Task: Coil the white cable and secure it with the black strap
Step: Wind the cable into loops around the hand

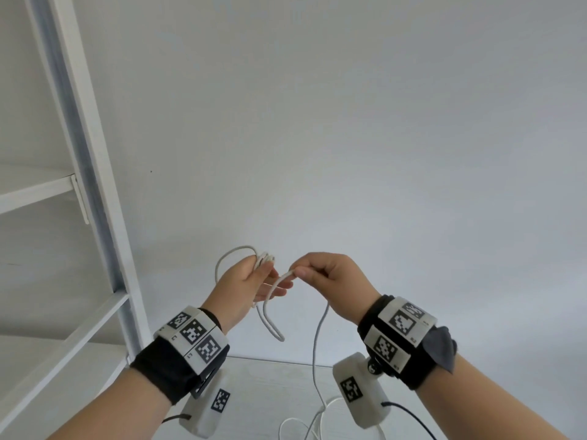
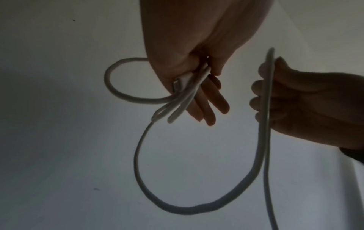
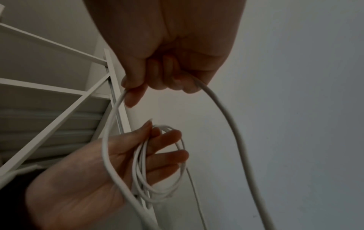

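Both hands are raised in front of a pale wall. My left hand holds several small loops of the white cable, thumb pressing them against the straight fingers. The left wrist view shows the cable's connector under that thumb, with one loop hanging below. My right hand, just right of the left, pinches the cable between thumb and forefinger. From there the cable drops to the table. In the right wrist view the coil lies across the left hand's fingers. The black strap is not in view.
A white shelf frame stands at the left, close to my left arm. Below the hands is a white table, where the cable's loose slack lies in curves. A plain wall fills the space ahead.
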Motion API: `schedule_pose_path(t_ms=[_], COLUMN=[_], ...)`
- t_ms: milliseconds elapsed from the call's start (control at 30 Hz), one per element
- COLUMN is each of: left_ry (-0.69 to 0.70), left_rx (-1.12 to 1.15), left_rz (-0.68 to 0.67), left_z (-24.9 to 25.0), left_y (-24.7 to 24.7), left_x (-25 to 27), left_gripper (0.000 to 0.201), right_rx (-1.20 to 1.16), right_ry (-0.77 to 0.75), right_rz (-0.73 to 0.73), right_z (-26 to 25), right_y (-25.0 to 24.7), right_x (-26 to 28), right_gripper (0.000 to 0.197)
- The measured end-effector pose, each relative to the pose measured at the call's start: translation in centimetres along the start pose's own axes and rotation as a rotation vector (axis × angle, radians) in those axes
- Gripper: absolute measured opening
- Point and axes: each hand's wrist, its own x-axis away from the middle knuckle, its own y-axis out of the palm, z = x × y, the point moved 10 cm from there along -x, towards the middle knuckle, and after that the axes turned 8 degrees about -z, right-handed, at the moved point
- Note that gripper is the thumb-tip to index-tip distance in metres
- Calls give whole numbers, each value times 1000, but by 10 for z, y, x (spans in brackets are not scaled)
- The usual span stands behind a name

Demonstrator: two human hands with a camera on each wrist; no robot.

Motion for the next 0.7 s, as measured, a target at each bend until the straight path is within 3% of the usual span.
schedule_pose_path(t_ms=[467,700], left_ry=[-55,-31], left_rx=[300,406], left_rz=[-130,-71], left_z=[4,0], left_y=[31,27], left_x=[6,-1], left_gripper=[32,33], right_rx=[-98,-57], right_ry=[17,108], right_rz=[209,300], right_z=[1,22], right_y=[-42,-54], right_x=[-44,-40], right_gripper=[24,21])
